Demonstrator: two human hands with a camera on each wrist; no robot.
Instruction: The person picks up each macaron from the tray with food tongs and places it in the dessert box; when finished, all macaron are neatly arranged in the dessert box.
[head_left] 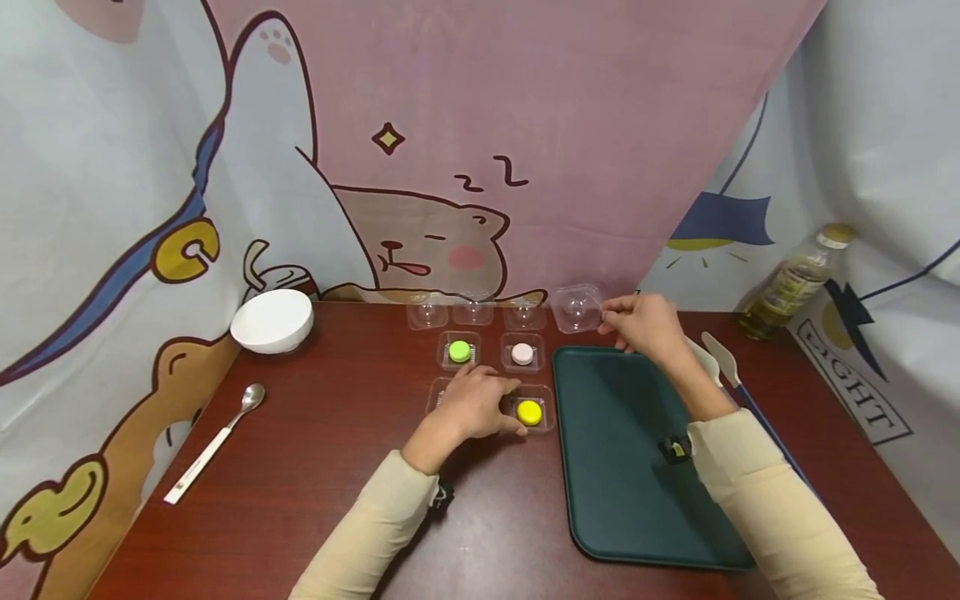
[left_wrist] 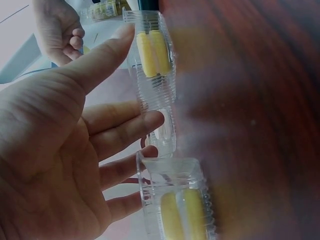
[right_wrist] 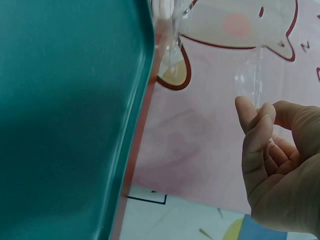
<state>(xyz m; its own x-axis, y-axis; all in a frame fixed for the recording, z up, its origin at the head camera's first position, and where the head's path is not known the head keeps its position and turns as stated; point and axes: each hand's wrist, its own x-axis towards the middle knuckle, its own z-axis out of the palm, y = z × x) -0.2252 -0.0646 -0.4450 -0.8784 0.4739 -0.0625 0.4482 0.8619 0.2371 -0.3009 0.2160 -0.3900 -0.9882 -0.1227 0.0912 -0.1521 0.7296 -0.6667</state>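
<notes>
My right hand pinches the edge of a clear plastic lid, raised near the back wall; in the right wrist view the thin lid rises from the fingertips. My left hand has its fingers spread over the front pair of clear boxes. Its thumb is at the rim of the box with a yellow macaron. Another yellow macaron in the neighbouring box is hidden by the hand in the head view. Behind stand boxes with a green macaron and a pink macaron.
Several clear lids lie along the wall. A dark green tray is right of the boxes, with spatulas and an oil bottle beyond. At left are a white bowl and a spoon.
</notes>
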